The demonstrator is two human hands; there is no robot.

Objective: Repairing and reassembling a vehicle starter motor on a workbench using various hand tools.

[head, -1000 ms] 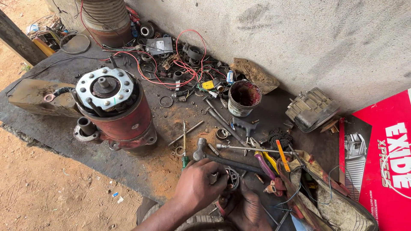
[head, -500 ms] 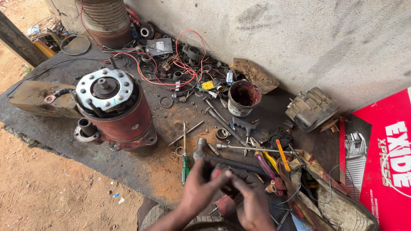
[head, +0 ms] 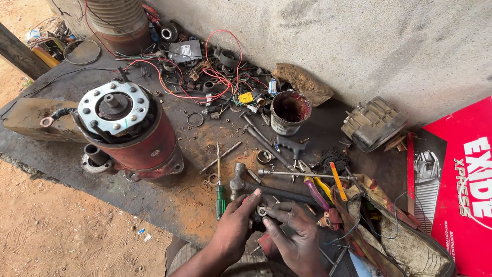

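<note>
**Both hands closing around a small metal ring**

In the head view, I am working at the lower centre of the frame. My left hand (head: 233, 231) is coming in from the lower left, and my right hand (head: 297, 233) is meeting it from the lower right. Between them I am pinching a small metal ring (head: 262, 211), with my left thumb and forefinger closed narrowly on it and my right fingers curled around the dark part underneath. I cannot tell what that dark part is, since my fingers are covering most of it.

A second ago my left hand was lying flat over a round piece on the bench while my right stayed low; half a second ago both hands were lifting and drawing together. Now they are joined, so I judge that the small piece is off the bench and in my fingers, ready for close handling.

Just above my hands a hammer (head: 241, 183) is lying on the oily bench (head: 205, 205), and a green-handled screwdriver (head: 220, 195) is lying to the left of it. At the left of the frame a red motor housing (head: 138, 138) is standing upright, well apart from my hands. A rusty tin can (head: 289, 110) is sitting at upper centre, and tangled red wires (head: 205, 82) are spreading behind it.
</note>
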